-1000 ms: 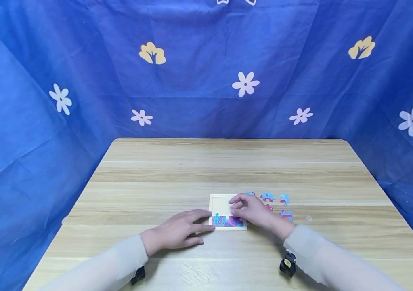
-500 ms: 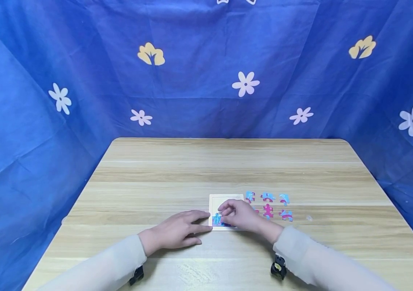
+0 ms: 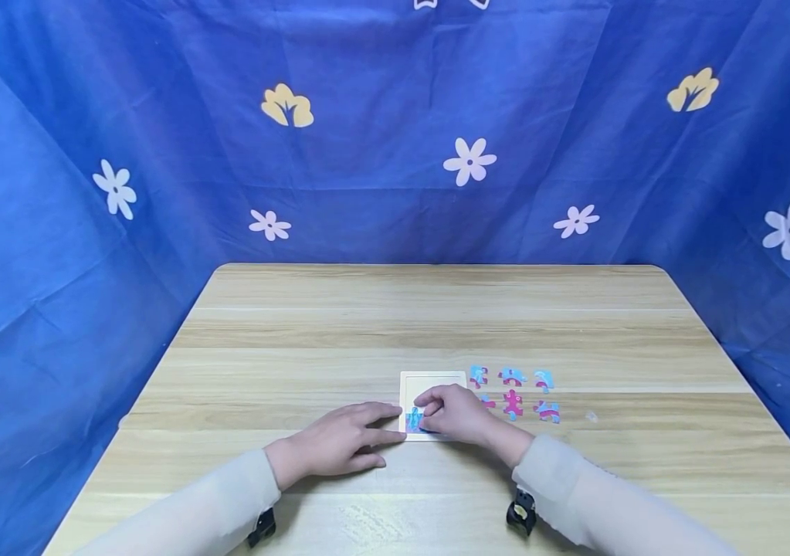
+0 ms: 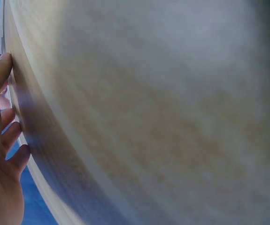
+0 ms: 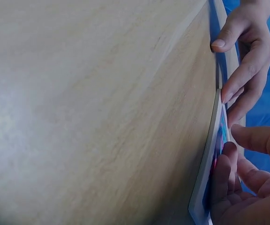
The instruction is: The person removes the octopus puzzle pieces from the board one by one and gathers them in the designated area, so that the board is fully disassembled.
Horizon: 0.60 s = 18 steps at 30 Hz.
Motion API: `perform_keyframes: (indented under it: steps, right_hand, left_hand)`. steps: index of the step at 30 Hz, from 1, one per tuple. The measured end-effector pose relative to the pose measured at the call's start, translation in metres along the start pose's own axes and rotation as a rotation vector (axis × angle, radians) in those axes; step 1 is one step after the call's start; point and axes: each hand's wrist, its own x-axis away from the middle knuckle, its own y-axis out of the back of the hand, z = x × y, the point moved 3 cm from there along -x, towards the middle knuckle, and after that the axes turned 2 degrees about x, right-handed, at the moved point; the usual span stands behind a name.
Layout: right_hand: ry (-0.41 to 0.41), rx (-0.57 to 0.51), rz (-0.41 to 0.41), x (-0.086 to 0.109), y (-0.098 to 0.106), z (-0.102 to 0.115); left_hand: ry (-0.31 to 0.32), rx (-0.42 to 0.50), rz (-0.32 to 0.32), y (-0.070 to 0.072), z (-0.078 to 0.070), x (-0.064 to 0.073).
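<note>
In the head view a small jigsaw puzzle in a pale tray point(image 3: 434, 374) lies on the table, its lower strip filled with blue and purple pieces point(image 3: 415, 421). My left hand point(image 3: 339, 440) lies spread at the tray's left side, fingertips right at the rim. Over the lower right part of the tray is my right hand point(image 3: 460, 415), fingers bent, thumb and fingertips down at the filled strip. The right wrist view shows the right thumb point(image 5: 254, 137) apart from the fingers, with no piece visible between them. The right hand hides part of the puzzle.
Several loose jigsaw pieces, among them a pink one point(image 3: 513, 404), lie in two rows right of the tray. A small clear bit point(image 3: 591, 417) sits farther right on the wooden table point(image 3: 339, 324). A blue flowered cloth point(image 3: 395, 116) hangs behind and at both sides.
My right hand has moved left and slightly down across the tray, uncovering some loose pieces on the right. My left hand has shifted very slightly left, still at the tray's edge.
</note>
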Motion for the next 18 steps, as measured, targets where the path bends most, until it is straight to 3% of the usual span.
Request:
perform_keyframes:
  steps: [8,18]
  right_hand:
    - [-0.012,0.028,-0.004,0.0003,-0.0014,0.0013]
    - [-0.028,-0.016,0.0,0.0005,0.0002,0.0012]
  left_hand:
    - [0.0,-0.001,0.003,0.0027,0.0,-0.0004]
    - [-0.007,0.014,-0.004,0.0047,0.0002,-0.0003]
